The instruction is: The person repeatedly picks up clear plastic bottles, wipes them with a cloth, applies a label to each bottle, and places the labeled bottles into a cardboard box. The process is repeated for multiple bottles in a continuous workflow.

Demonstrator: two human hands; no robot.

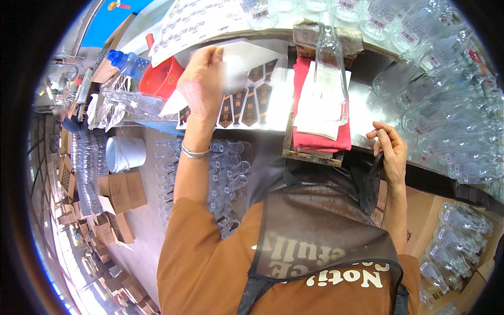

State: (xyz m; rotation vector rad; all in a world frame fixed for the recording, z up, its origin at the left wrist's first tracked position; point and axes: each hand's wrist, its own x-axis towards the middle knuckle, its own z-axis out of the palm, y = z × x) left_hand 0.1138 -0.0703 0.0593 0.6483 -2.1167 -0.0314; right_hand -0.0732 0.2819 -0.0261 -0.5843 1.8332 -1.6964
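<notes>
My left hand (202, 81) is raised over the left part of the bench, its fingers closed on a white paper sheet (257, 52) that is lifted and partly blurred. Under it lies a sheet of black and gold labels (257, 102). To the right, a clear glass bottle (329, 68) lies neck away from me on a folded white cloth (306, 113), with a red cloth (323, 142) beneath on a wooden stand (312, 157). My right hand (389, 149) hovers near the bench's front edge, right of the cloths, fingers loosely bent and apart, with nothing visible in it.
Many glass bottles (436, 113) crowd the bench's right side. More bottles fill a cardboard box (420, 210) at lower right and stand on the floor (228, 168) at left. A red container (163, 79), a blue-capped bottle (126, 63) and a white bucket (126, 154) are also left.
</notes>
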